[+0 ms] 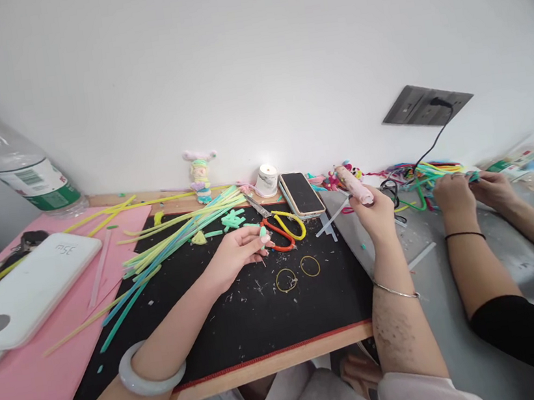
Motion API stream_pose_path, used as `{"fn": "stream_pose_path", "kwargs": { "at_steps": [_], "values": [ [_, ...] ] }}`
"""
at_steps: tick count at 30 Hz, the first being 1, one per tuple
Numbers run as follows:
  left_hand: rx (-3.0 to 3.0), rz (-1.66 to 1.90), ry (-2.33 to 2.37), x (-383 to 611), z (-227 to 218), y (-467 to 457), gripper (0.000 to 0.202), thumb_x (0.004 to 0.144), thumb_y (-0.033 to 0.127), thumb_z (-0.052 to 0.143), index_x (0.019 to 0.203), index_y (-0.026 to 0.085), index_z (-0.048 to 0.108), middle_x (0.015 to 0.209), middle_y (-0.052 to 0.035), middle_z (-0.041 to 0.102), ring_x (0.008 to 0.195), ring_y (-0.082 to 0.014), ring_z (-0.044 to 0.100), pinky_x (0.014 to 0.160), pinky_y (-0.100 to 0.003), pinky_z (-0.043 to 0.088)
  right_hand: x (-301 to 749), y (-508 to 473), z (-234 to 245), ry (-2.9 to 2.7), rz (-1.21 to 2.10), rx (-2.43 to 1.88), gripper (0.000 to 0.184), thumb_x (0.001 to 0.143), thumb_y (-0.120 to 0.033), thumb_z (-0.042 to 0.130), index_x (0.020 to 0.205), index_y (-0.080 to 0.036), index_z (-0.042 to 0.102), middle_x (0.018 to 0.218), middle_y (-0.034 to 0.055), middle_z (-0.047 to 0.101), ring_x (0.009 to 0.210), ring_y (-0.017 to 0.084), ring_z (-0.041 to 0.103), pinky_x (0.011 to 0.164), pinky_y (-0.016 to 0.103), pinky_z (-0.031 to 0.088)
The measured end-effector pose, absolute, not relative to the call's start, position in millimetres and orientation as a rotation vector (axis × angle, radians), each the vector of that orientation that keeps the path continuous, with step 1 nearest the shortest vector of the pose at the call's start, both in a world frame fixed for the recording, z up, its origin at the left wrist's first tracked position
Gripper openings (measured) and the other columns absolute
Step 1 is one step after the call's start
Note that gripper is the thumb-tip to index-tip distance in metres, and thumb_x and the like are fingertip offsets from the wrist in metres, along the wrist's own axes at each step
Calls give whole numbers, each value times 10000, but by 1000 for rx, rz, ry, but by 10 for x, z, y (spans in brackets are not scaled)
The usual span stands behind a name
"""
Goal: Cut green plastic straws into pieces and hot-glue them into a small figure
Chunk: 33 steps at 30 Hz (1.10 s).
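Note:
My left hand (247,250) is above the black mat (244,324), thumb and fingers pinched on a small green fuzzy piece (263,232) that looks like cut pipe cleaner. My right hand (375,212) is wrapped round a pink barrel-shaped tool (354,185), which looks like a hot glue gun; its handle is hidden in my fist. Just beyond my left fingers lie scissors (281,231) with red and yellow handles. Short green pieces (233,220) form a small pile behind that hand. Two thin rubber bands (310,266) rest on the mat.
Long yellow, green and blue pipe cleaners (157,260) spread to the left, near a white power bank (37,289) and a bottle (28,159). A phone (302,193), white cup (268,180) and small figure (200,179) stand by the wall. At right, a co-worker's hands (459,201) work.

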<state>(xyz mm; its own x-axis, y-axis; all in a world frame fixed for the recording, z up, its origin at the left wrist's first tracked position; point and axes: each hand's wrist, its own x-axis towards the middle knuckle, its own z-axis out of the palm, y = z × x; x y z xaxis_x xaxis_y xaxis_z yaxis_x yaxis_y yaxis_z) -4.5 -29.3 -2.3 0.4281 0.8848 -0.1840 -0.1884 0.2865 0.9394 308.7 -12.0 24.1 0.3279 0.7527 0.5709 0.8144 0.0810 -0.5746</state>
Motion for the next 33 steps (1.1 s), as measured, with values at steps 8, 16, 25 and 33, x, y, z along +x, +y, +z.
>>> {"fn": "stream_pose_path", "kwargs": {
  "at_steps": [8, 16, 25, 33],
  "values": [
    [963, 926, 887, -61, -33, -275, 328, 673, 377, 710, 899, 152, 632, 791, -46, 656, 605, -70, 525, 602, -208, 427, 2761, -247, 394, -1592, 482, -1474, 266, 694, -228, 569, 910, -103, 659, 559, -18, 528, 497, 103, 429, 492, 226, 355],
    [801, 1028, 876, -77, -22, -259, 253, 679, 322, 722, 841, 138, 661, 739, -21, 641, 599, -44, 523, 602, -164, 447, 2463, -246, 315, -1658, 860, -1313, 296, 704, -307, 627, 941, -130, 625, 539, -32, 515, 461, 87, 408, 443, 206, 323],
    [561, 1050, 853, -102, -3, -227, 103, 756, 102, 636, 842, 126, 689, 819, -45, 676, 756, -76, 636, 662, -131, 508, 2169, -329, 426, -1833, 1051, -1268, 388, 741, -296, 574, 1093, -141, 629, 763, 30, 629, 543, 97, 451, 502, 220, 367],
    [539, 1024, 802, -90, 2, -251, 126, 744, 79, 642, 859, 127, 662, 676, -12, 636, 604, -59, 614, 563, -127, 516, 2100, -333, 346, -1806, 1028, -1292, 265, 733, -292, 599, 913, -101, 640, 616, -2, 549, 527, 85, 422, 488, 208, 344]
  ]
}}
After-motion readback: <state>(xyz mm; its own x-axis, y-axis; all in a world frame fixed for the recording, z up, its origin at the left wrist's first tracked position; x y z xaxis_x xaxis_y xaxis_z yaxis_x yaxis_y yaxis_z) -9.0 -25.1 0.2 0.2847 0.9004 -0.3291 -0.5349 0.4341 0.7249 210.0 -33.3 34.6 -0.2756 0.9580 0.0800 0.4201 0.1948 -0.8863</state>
